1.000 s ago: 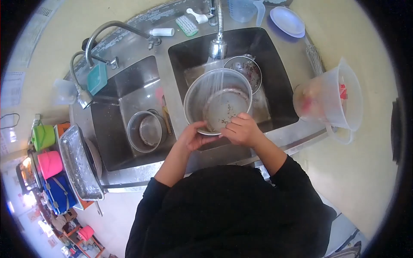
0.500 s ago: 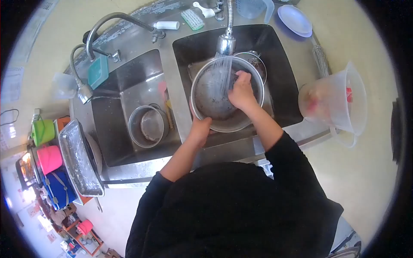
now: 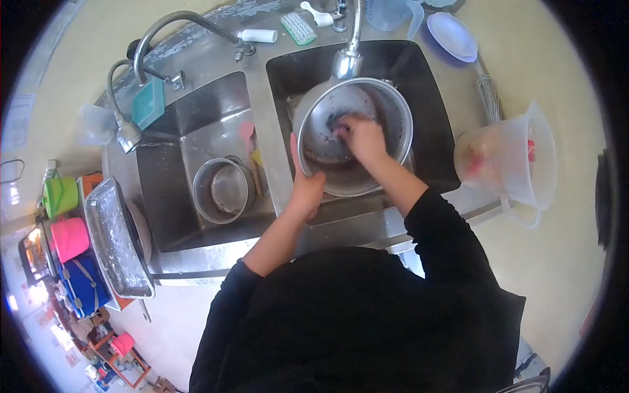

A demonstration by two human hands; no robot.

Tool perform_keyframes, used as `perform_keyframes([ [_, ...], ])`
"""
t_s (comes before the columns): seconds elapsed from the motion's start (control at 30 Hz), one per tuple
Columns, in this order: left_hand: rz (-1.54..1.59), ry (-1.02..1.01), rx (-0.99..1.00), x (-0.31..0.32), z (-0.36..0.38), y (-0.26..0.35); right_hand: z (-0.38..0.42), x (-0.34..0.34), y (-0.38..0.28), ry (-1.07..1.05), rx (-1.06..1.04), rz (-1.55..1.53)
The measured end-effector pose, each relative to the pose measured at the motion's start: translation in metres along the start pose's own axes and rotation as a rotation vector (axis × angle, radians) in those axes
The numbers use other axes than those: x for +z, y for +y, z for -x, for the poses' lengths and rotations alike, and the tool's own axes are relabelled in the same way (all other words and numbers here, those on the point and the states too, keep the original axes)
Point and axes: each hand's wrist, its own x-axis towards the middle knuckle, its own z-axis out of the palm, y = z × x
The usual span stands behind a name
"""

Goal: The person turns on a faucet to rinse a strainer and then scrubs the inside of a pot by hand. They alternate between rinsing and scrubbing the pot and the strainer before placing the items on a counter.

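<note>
A large round metal pot (image 3: 314, 134) is tilted in the right-hand sink basin, its mouth facing me and dark bits stuck to its inner bottom. My left hand (image 3: 306, 187) grips its left side near the rim, fingers along the outer wall, thumb toward me. Inside the pot, my right hand (image 3: 365, 137) is closed with its fingertips against the bottom. A small dark wad (image 3: 339, 124), seemingly a scrubber, shows partly under those fingers. The tap's spray head (image 3: 347, 64) hangs just beyond the pot's far rim; no stream shows in front of the pot.
In the left basin stand a smaller pot (image 3: 223, 190) and a pink spatula (image 3: 247, 131). A brush (image 3: 298, 29) and a white bottle (image 3: 257, 36) lie behind the basins. To the right are a whisk (image 3: 488, 98), a clear plastic jug (image 3: 508, 157) and a pale bowl (image 3: 452, 37).
The pot has tipped and its rim has shifted slightly right. Water that sprayed into it no longer shows there. My right hand has moved left and down across the pot's bottom.
</note>
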Motion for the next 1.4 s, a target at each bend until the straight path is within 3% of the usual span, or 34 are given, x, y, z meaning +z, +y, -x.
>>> perform_keyframes([
  [0.03,-0.001,0.002,-0.021,0.004,0.004,0.005,0.008,0.009,0.000,-0.143,-0.023,0.004],
  [0.13,0.028,-0.020,-0.162,0.012,0.020,0.033,0.024,0.026,0.022,-0.198,-0.264,0.098],
  [0.2,0.136,-0.029,-0.198,0.013,0.017,0.026,-0.003,-0.008,0.020,-0.241,-0.004,0.141],
  [0.27,0.193,-0.030,-0.240,0.012,0.018,0.010,-0.009,-0.012,0.023,-0.237,0.110,0.056],
  [0.33,0.186,-0.043,-0.271,0.011,0.009,0.005,0.020,0.027,0.022,-0.326,-0.054,0.108],
  [0.37,0.193,-0.055,-0.275,0.010,0.005,0.003,0.036,0.041,0.023,-0.305,-0.233,-0.013],
  [0.47,0.259,-0.064,-0.253,-0.001,0.012,-0.001,0.022,0.013,0.012,-0.465,-0.115,-0.019],
  [0.5,0.280,-0.041,-0.243,0.001,0.012,0.004,0.007,0.019,0.025,-0.434,0.076,-0.075],
  [0.53,0.278,-0.039,-0.250,0.002,0.013,0.004,-0.002,0.005,0.017,-0.364,0.060,0.038],
  [0.6,0.248,-0.062,-0.268,0.000,0.006,0.000,0.016,0.021,0.008,-0.498,-0.040,0.056],
  [0.63,0.229,-0.071,-0.261,0.000,0.005,0.001,0.031,0.029,0.000,-0.582,-0.198,0.034],
  [0.7,0.202,-0.071,-0.234,0.002,0.009,0.010,0.042,0.060,0.016,-0.526,-0.183,0.003],
  [0.83,0.164,-0.101,-0.217,-0.004,0.009,0.025,0.006,0.010,0.001,-0.378,-0.188,-0.019],
  [1.03,0.323,-0.142,-0.100,-0.006,0.004,0.013,0.003,0.020,0.009,-0.265,0.150,-0.249],
  [1.23,0.283,-0.155,-0.320,-0.002,0.015,0.016,-0.032,0.027,0.010,0.110,0.463,-0.381],
  [1.33,0.197,-0.195,-0.391,0.002,0.016,0.012,-0.025,0.066,-0.002,0.270,0.549,-0.407],
  [1.4,0.245,-0.228,-0.354,0.000,0.012,0.010,-0.015,0.088,-0.016,0.106,0.583,-0.459],
])
